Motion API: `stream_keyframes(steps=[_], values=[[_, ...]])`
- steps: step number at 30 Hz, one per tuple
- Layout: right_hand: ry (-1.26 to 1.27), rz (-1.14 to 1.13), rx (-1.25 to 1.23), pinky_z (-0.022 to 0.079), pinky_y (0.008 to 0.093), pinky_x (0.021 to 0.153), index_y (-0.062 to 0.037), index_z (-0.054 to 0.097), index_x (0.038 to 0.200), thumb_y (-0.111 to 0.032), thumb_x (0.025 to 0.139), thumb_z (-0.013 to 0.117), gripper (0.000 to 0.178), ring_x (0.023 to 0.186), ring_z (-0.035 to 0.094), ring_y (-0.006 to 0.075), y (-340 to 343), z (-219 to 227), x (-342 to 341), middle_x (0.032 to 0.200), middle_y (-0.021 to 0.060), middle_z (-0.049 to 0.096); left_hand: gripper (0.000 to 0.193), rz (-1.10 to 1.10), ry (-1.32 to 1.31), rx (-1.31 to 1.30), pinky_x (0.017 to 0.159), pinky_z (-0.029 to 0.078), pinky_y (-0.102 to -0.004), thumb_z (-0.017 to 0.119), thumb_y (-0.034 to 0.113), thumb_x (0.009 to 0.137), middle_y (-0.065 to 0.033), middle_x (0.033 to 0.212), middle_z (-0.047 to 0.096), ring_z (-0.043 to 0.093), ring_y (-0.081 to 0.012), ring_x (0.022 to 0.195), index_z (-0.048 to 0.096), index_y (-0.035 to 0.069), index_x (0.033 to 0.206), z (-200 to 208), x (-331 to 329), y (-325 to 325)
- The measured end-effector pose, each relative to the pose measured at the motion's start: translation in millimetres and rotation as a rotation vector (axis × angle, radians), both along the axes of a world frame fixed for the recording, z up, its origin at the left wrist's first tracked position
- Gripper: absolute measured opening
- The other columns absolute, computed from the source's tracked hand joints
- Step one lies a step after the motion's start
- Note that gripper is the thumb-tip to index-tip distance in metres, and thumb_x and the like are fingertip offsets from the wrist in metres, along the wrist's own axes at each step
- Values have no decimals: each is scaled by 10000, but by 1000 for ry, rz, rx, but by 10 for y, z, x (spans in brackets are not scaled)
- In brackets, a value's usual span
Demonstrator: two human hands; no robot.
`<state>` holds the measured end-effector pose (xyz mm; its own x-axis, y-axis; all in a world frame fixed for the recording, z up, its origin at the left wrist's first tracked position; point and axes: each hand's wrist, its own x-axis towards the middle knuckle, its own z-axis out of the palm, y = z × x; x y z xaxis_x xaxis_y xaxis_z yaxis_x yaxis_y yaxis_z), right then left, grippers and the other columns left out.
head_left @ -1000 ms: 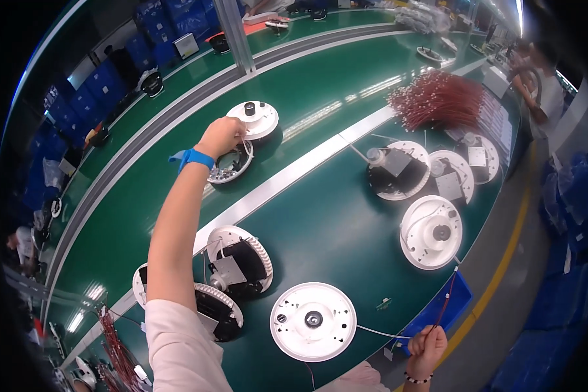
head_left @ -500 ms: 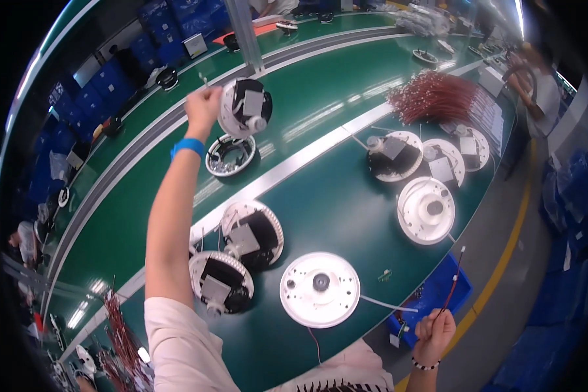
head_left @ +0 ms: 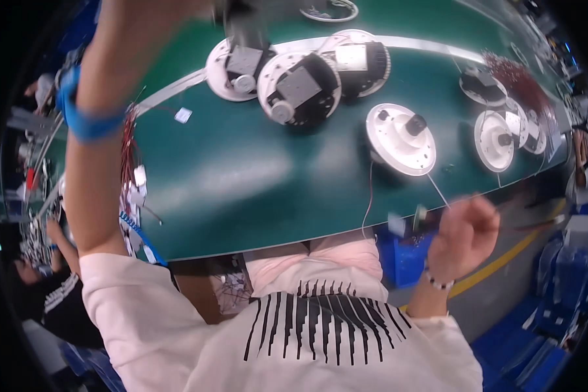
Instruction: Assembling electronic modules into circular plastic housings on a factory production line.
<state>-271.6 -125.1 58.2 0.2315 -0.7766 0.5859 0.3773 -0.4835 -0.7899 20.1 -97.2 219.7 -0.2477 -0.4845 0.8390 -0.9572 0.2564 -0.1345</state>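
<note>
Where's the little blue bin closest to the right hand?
In the head view, the blue bin is right of centre, just off the near edge of the table, between the person's lap and the right hand.

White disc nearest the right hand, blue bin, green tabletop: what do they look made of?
White disc: probably moulded plastic, possibly painted metal; smooth, uniform white. Blue bin: likely plastic, evenly coloured, though blurred. Green tabletop: perhaps rubber or laminate sheet; smooth, with soft reflections.
</note>
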Motion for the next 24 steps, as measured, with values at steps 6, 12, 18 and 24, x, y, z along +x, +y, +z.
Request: stream_keyframes(steps=[6,12,18,24], values=[[257,404,-314,234,132,395,52,559,1004,-175,554,768,546,446,316,-3,144,543,885,870,91,623,103,-202,391,358,525,461,-268,616,73,680,-113,681,579,577,-232,576,576,-11,724,-785,-666,1226],[531,863,117,332,164,488,57,599,817,-158,807,510,233,550,457,52,273,324,1192,688,35,546,88,-188,1577,578,406,403,-193,571,22,752,-57,608,589,517,-62,470,618,-41,792,-1196,-812,1407],[506,533,102,256,186,436,38,604,743,-124,826,495,212,489,324,21,281,230,1085,531,-21,442,229,-184,1869,374,293,247,-146,475,153,849,-11,524,511,409,-31,347,568,-49,791,-1626,-518,1270],[567,383,-46,226,176,379,42,595,697,-61,753,587,118,424,322,14,276,256,1131,513,4,480,344,-641,2120,220,350,209,-159,343,238,898,62,482,259,270,-21,394,486,-59,996,-1735,-255,1153]])
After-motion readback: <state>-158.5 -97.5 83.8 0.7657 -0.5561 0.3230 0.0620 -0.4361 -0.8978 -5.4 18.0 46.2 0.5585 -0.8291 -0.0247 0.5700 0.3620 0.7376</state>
